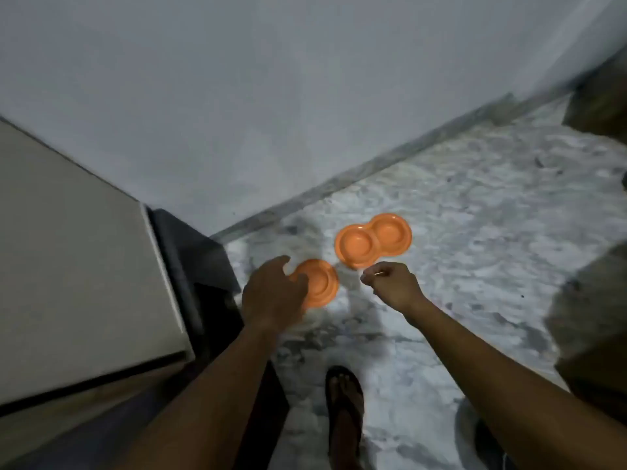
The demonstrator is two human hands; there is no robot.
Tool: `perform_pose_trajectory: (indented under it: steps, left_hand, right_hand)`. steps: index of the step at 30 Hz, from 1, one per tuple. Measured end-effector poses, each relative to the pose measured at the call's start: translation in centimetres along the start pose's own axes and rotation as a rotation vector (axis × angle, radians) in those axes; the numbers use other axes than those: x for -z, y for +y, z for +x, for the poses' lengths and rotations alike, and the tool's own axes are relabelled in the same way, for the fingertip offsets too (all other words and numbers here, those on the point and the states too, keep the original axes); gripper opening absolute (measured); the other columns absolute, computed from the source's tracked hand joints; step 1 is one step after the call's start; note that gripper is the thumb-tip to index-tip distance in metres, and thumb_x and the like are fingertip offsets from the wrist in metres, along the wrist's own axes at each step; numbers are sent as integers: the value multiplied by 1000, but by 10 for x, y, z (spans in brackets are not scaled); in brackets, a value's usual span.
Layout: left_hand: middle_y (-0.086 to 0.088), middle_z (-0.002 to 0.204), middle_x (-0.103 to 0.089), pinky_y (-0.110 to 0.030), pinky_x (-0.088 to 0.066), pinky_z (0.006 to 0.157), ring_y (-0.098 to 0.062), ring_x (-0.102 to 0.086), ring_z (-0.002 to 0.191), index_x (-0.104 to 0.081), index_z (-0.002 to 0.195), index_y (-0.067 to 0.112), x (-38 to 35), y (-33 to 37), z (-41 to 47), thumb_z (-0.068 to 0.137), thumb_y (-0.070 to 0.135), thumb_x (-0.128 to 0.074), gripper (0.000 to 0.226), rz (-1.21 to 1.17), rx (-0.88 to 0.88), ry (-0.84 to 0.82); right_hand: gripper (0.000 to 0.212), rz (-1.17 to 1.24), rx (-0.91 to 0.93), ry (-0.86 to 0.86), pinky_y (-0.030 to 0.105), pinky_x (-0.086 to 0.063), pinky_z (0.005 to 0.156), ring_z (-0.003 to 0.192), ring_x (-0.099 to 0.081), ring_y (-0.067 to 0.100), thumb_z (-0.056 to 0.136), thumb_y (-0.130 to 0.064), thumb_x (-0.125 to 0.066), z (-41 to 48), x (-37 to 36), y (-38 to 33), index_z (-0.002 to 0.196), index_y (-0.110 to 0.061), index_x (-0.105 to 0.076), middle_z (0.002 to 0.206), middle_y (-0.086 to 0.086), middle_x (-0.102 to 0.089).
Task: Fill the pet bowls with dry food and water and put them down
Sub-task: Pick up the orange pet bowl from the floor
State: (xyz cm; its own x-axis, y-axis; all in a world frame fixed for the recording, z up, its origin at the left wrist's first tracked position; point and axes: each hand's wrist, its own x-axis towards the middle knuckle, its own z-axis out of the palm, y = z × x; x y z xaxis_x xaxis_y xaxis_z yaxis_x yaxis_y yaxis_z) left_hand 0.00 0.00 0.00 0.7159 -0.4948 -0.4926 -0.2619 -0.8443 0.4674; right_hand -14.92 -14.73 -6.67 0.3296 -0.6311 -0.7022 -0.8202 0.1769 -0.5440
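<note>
Two orange double pet bowls lie on the marble floor near the wall. The far bowl (pixel 373 240) shows both of its round wells, and both look empty. Only one well of the near bowl (pixel 320 283) shows, since my left hand (pixel 271 295) hangs over its left half. That hand has its fingers spread, and I cannot tell whether it touches the bowl. To the right of the near bowl and just below the far one, my right hand (pixel 393 283) is curled loosely closed, thumb against forefinger. No food or water is in view.
A large pale appliance or cabinet (pixel 78 266) fills the left side, with a dark gap beside it. A plain wall (pixel 305 96) runs behind the bowls. My sandalled foot (pixel 344 405) stands on the floor (pixel 475 232) below the hands. A dark object (pixel 597 327) sits at the right edge.
</note>
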Motion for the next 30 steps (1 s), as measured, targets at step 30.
perform_pose_trajectory:
  steps: [30]
  left_hand:
    - [-14,100,-67,-48,-56,82,-36,-65,91,-68,113,25,-188,-170,164,72,25,-47,46,-304,462,368]
  right_hand:
    - [57,99,71,137,26,-49,83,104,-63,18,89,-35,-70,187,-133,72,144,-27,-57,113,1,-68]
